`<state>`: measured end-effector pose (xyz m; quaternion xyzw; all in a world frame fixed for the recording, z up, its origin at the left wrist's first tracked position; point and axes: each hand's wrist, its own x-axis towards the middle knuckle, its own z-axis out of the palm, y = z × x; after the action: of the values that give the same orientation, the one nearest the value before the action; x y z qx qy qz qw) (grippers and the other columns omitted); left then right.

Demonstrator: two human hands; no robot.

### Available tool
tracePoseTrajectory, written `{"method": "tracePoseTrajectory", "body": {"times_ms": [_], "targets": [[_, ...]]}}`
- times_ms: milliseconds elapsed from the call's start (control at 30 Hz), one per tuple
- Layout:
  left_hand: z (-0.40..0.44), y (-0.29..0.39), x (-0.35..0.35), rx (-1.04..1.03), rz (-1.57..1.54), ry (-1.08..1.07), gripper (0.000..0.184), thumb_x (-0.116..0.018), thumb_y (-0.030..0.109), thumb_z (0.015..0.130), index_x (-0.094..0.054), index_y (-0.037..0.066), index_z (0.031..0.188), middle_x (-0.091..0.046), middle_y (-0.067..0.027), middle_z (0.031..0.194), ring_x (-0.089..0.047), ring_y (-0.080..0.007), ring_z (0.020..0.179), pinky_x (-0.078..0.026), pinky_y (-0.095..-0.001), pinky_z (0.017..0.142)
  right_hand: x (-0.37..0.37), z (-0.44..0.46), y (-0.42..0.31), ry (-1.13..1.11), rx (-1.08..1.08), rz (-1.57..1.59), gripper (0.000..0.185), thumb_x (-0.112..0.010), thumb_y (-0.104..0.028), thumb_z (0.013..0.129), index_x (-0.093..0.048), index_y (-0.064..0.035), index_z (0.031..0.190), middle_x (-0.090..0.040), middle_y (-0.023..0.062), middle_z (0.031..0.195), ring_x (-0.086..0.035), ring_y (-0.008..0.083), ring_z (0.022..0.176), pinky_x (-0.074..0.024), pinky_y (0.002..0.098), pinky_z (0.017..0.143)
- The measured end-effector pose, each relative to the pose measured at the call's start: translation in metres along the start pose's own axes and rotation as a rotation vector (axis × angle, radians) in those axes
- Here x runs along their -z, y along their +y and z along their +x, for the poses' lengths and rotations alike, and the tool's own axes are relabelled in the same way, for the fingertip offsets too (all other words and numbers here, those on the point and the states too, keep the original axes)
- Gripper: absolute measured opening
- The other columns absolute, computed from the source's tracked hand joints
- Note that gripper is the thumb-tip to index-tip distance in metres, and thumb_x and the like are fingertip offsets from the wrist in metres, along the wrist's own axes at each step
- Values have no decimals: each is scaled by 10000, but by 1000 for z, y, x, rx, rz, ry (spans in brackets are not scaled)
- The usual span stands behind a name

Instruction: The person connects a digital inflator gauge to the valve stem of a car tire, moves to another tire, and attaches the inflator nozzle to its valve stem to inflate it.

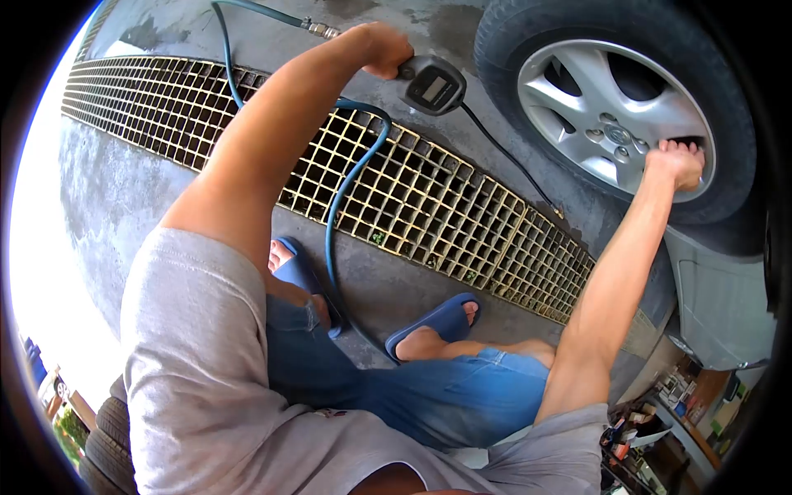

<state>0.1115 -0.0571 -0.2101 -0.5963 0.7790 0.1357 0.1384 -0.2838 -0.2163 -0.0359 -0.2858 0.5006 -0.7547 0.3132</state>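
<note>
My left hand [384, 49] is closed around the handle of a digital tire inflator gauge [435, 86], held out over the floor grating. A thin black hose [503, 154] runs from the gauge to a brass-coloured end [559, 214] hanging near the grating's edge. Close to my left wrist is a metal coupler [320, 29] on a blue air hose [360, 165]. My right hand [676, 165] reaches to the lower right of a silver alloy wheel [617, 124], at the rim inside the black tire [516, 49]. Its fingers are curled, and whatever they grip is hidden.
A yellowish floor grating [429, 206] crosses the concrete between my feet and the car. The blue hose loops over it and passes between my blue slides [437, 323]. Stacked tires [111, 437] stand at lower left, a cluttered workbench [676, 421] at lower right.
</note>
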Motion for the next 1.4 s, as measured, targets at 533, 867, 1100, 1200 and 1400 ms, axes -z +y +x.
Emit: {"method": "tracePoseTrajectory", "body": {"times_ms": [533, 867, 1100, 1200, 1400], "targets": [[-189, 84, -11, 362, -172, 326, 551, -625, 246, 897, -523, 28, 1393, -618, -158, 1241, -574, -319, 1186, -378, -634, 1089, 165, -147, -94, -1120, 28, -1383, 411, -579, -203, 1010, -527, -2, 1365, -594, 72, 740, -538, 186, 608, -453, 362, 606], [-565, 108, 155, 938, -729, 297, 788, -723, 110, 684, -449, 68, 1422, -580, -160, 1266, -520, -362, 1251, -367, -575, 1089, 307, -135, -433, -1127, -1031, -1879, 311, -598, -225, 984, -627, 5, 1192, -734, 149, 938, -713, 273, 708, -585, 410, 616], [-726, 90, 231, 1524, -1123, 470, 669, -580, 38, 749, -459, 59, 1406, -592, -240, 1259, -548, -461, 1170, -445, -532, 1002, 116, -225, -490, -1054, -730, -1611, 279, -599, -217, 975, -630, 5, 1140, -730, 139, 955, -711, 274, 752, -586, 424, 682], [-760, 71, 231, 1710, -1228, 602, 454, -523, 33, 788, -561, 14, 1240, -616, -275, 1144, -574, -495, 1087, -460, -531, 948, 54, -253, -469, -1003, -825, -1524, 273, -598, -219, 976, -629, 2, 1133, -725, 138, 948, -705, 271, 747, -583, 420, 678], [-782, 38, 234, 1825, -1273, 975, 388, -554, 36, 746, -639, -16, 1121, -693, -236, 1047, -648, -406, 1045, -485, -426, 922, -41, -312, -417, -1003, -997, -1379, 262, -595, -222, 978, -629, -5, 1119, -716, 134, 934, -694, 265, 738, -576, 413, 671]]}}
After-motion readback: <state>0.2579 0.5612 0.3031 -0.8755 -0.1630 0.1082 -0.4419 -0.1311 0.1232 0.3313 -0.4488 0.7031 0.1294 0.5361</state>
